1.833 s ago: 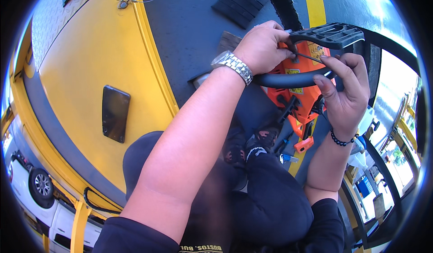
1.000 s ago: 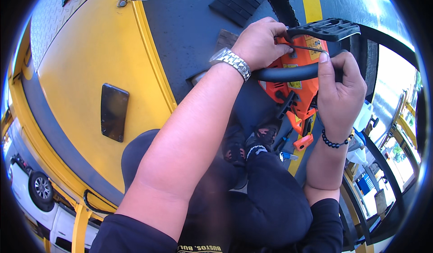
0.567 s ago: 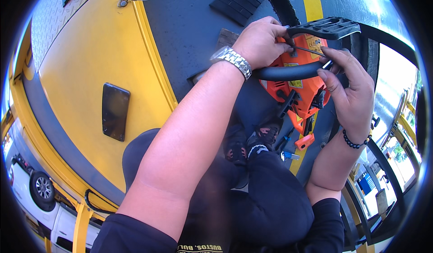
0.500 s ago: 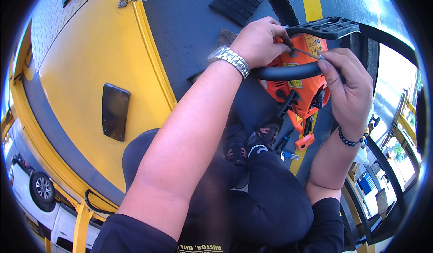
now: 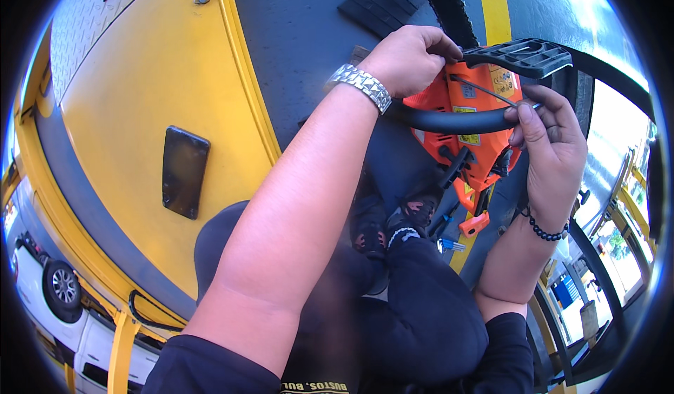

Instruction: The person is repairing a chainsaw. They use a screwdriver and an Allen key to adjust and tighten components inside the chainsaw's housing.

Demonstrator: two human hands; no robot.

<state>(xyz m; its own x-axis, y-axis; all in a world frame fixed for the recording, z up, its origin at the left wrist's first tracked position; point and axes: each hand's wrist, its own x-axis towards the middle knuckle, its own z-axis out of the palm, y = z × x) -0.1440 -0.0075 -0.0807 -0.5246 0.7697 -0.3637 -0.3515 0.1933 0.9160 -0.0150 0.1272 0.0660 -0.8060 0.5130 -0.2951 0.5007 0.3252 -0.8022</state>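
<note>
Left hand (image 5: 407, 63) palm-down at chainsaw (image 5: 483, 158)

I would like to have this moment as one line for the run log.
left hand: at left end of black guard | right hand: pinches thin rod over orange chainsaw | phone: lies on yellow surface

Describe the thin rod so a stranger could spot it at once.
Find the orange chainsaw right of centre, then the black tubular handle crossing it. Just above that handle in view, the thin rod slants down to the right grip, far slimmer than the handle or the slotted black guard.
</note>
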